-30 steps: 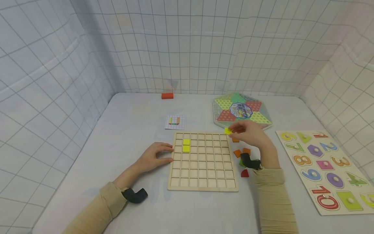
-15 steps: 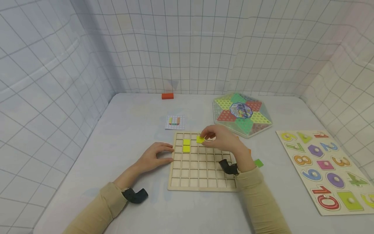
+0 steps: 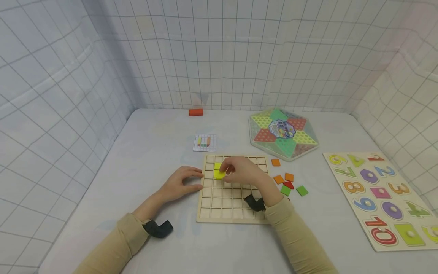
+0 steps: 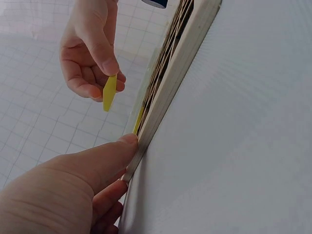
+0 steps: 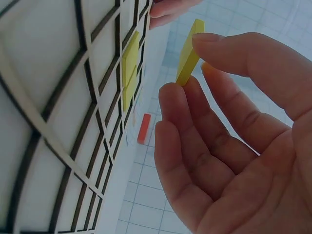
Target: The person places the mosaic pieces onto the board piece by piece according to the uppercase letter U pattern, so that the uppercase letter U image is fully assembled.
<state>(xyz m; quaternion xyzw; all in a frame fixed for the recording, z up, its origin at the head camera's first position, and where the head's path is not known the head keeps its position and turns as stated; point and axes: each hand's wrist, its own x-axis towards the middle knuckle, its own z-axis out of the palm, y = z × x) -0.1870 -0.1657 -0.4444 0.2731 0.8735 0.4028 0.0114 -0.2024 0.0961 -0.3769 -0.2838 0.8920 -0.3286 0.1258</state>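
A wooden grid board (image 3: 237,220) lies on the table with two yellow square tiles (image 3: 218,166) seated in its upper left cells, one above the other. My right hand (image 3: 243,171) pinches a third yellow tile (image 5: 189,53) between thumb and fingertips. In the right wrist view this tile is held on edge, apart from the board. The head view has it overlapping the lower seated tile. At the board's left edge rests my left hand (image 3: 179,183), its thumb and fingertips touching the frame, as the left wrist view also shows.
Several loose orange (image 3: 289,177), green (image 3: 302,190) and red pieces lie right of the board. Behind it are a pattern card (image 3: 205,143), a red block (image 3: 196,112) and a hexagonal game box (image 3: 284,146). A number puzzle (image 3: 373,190) lies far right.
My right hand has carried the yellow tile leftward from beyond the board's upper right corner to over the seated yellow tiles. My left hand has stayed at the board's left edge.
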